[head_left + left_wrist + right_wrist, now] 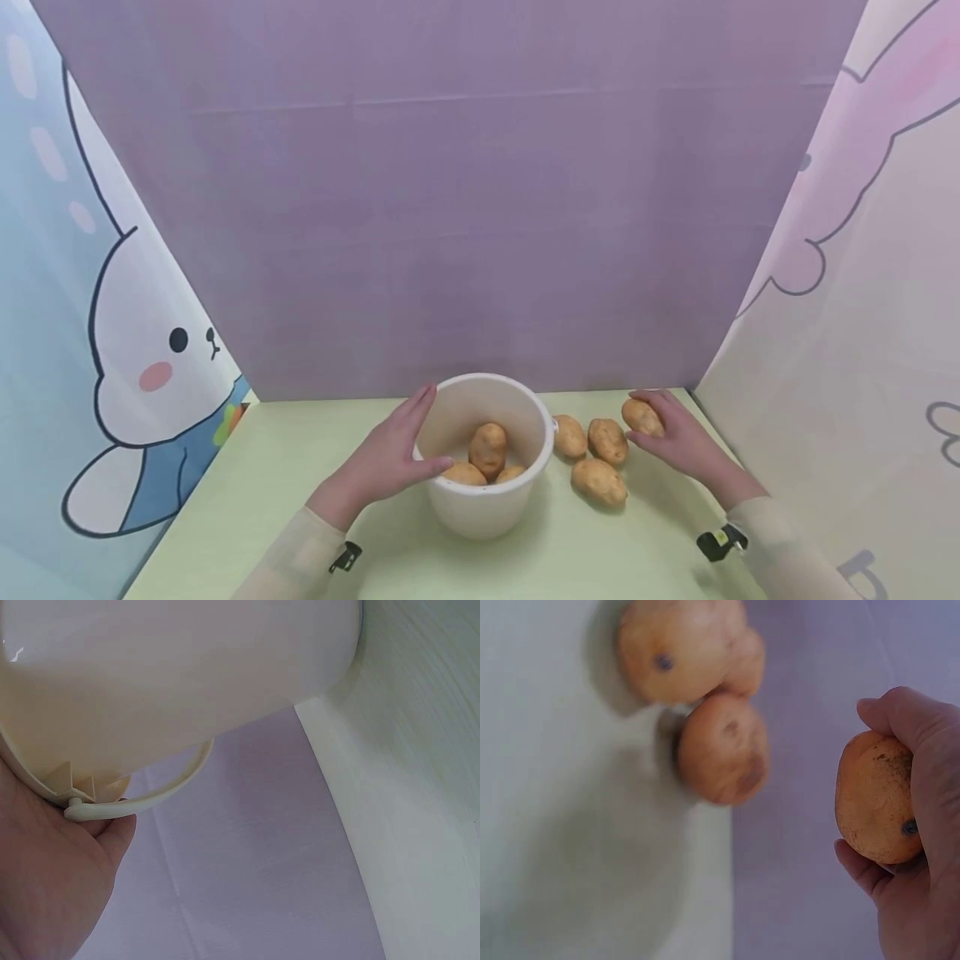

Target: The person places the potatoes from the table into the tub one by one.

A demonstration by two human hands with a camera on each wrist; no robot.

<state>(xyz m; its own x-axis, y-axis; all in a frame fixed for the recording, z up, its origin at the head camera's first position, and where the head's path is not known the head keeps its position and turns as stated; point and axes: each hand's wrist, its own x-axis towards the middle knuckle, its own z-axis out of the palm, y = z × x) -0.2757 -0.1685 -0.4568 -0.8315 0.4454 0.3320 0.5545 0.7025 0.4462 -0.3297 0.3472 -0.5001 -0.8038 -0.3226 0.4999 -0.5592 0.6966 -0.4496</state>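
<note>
A white bucket [487, 508] stands upright on the table, with three potatoes [487, 450] visible inside. My left hand [386, 454] lies against the left of its rim, fingers straight and thumb spread over the front edge. In the left wrist view, that hand is beside the bucket's handle [154, 799] where it joins the rim. On the right, my right hand [675, 437] holds a potato [877, 799] between thumb and fingers; the right wrist view shows it raised, with a dark spot on its skin.
Three more potatoes [600, 483] lie close together on the pale green table [300, 450], between the bucket and my right hand. A purple cloth wall [487, 208] rises behind the table. Printed cartoon panels [150, 333] flank both sides.
</note>
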